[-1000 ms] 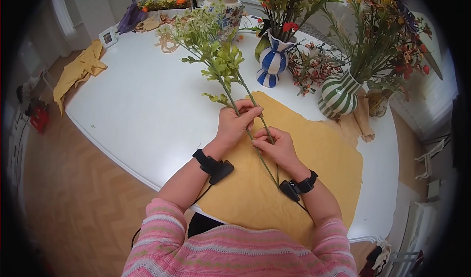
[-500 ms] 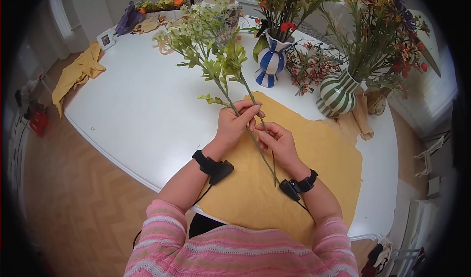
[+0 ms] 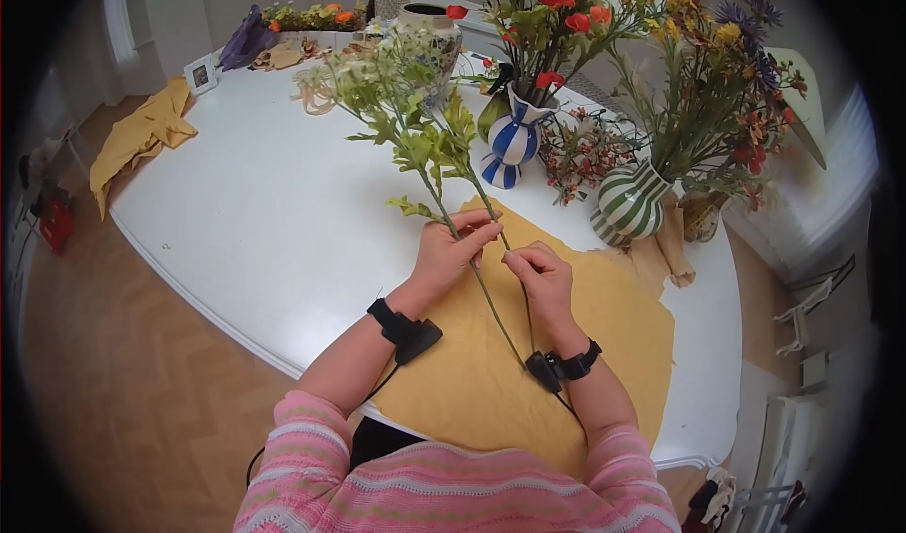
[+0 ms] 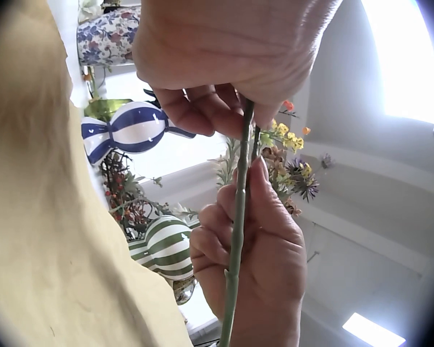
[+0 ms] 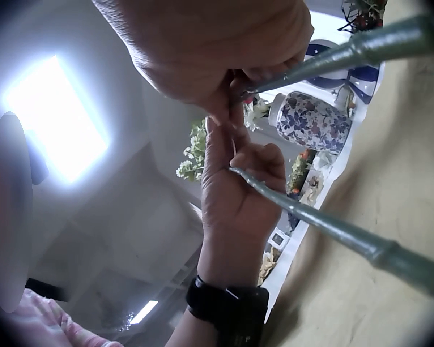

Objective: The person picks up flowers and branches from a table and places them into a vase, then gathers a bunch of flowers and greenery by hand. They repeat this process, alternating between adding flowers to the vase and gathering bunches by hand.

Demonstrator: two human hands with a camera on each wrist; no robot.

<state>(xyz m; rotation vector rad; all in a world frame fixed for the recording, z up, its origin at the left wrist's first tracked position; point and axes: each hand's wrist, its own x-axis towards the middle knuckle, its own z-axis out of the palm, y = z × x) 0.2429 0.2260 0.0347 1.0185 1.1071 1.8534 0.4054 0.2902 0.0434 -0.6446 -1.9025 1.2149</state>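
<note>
Two long green stems (image 3: 488, 299) with leaves and small white flowers (image 3: 401, 70) cross above a yellow sheet (image 3: 604, 335). The left hand (image 3: 447, 252) grips both stems just below the leaves, thumb and fingers round them. Slightly lower and to the right, the right hand (image 3: 545, 286) pinches one stem between thumb and fingertips. In the left wrist view a stem (image 4: 235, 253) runs down past the right hand (image 4: 257, 260). The right wrist view has the left hand (image 5: 239, 188) behind two stem ends (image 5: 347, 231).
Behind the hands on the white table (image 3: 236, 203) stand a blue-striped vase (image 3: 515, 141), a green-striped vase (image 3: 634, 201) and a patterned vase (image 3: 439, 42). Red berry sprigs (image 3: 585, 151) lie between the striped vases. Yellow cloth (image 3: 146, 136) and a small frame (image 3: 201, 75) are at the left.
The right hand has shifted its hold on the one stem and its fingertips have closed on it. The head view has tilted slightly; the left hand keeps its grip.
</note>
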